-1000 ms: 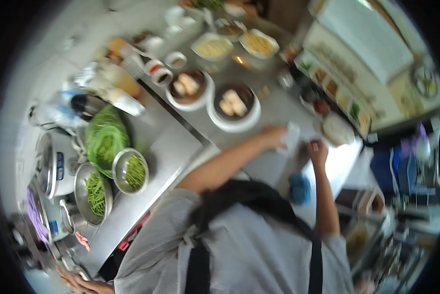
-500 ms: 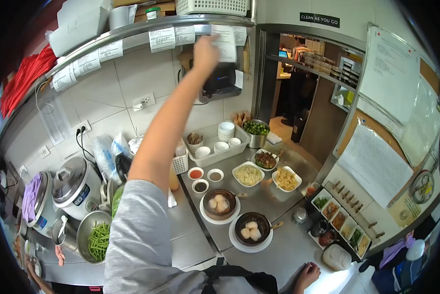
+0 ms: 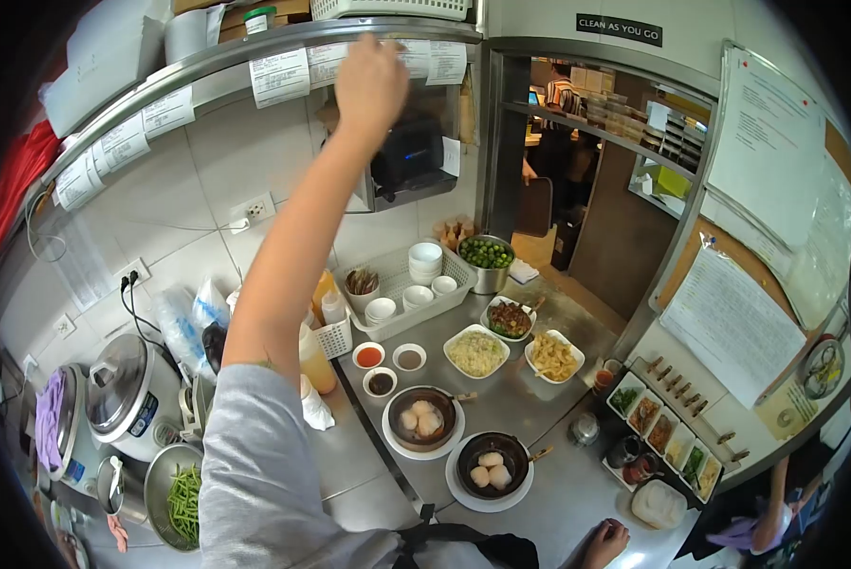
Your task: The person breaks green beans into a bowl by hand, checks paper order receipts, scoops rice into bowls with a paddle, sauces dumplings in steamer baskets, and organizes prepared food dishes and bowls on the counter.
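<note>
My left hand [image 3: 373, 83] is raised to the metal rail [image 3: 217, 64], among the hanging paper slips [image 3: 280, 78]. Its fingers are closed against the rail; what they grip is hidden. Low on the right, my right hand [image 3: 606, 543] is curled over the steel counter [image 3: 549, 512], and the inside of its fingers cannot be made out. Two dark pots, one on the left [image 3: 423, 418] and one on the right [image 3: 493, 465], stand on white plates with pale round pieces inside. Three small sauce cups, red [image 3: 369, 356], brown [image 3: 409, 357] and dark [image 3: 380, 382], sit behind them.
Behind are a white basket [image 3: 402, 322] of bowls, a pot of green fruit [image 3: 487, 254] and three food dishes [image 3: 476, 351]. A tray of ingredients [image 3: 667, 431] is at the right. Rice cookers [image 3: 133, 384] and green beans [image 3: 184, 501] stand left. People are beyond the opening and at far right.
My left hand went from low over the counter up to the slips, then shifted slightly left along the rail. A white paper was in it earlier. The view has tilted up.
</note>
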### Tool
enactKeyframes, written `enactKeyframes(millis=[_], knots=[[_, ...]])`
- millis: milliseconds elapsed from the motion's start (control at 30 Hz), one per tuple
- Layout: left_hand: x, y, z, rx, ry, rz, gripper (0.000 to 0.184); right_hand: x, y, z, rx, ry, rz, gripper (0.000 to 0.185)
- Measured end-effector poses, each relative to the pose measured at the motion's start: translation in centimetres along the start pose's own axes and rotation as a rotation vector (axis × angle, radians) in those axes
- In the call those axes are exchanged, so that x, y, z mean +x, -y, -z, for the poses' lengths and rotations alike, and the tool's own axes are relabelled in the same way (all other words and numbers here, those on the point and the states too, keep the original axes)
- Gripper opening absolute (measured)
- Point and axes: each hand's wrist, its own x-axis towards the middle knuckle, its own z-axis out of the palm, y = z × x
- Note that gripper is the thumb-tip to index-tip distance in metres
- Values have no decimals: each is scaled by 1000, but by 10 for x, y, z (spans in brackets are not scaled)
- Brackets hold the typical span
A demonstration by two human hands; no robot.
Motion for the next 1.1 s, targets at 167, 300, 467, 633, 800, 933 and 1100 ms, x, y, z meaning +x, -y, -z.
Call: enactKeyframes(millis=[167,300,467,633,800,933,1100], knots=[[-45,-17,-58,-984,724,1003,62,2,3,0,-62,-7,24,27],[-33,-4,-91,-1358,218,1368,56,4,-35,-18,-70,109,-76,34],[-123,-68,-56,-795,798,473,19,5,-56,-98,377,-174,59,19],[-333,-234,190,-1414,1240,794,31,-5,123,-86,1403,673,-214,52],[-352,-220,296,-1445,1181,1128,30,4,151,-75,1112,678,-194,25],[-354,-98,285,-1111,861,926,26,36,85,-74,1210,711,-375,29],[-413,185,289,-5,267,963,17,39,-44,-91,889,873,-578,39]])
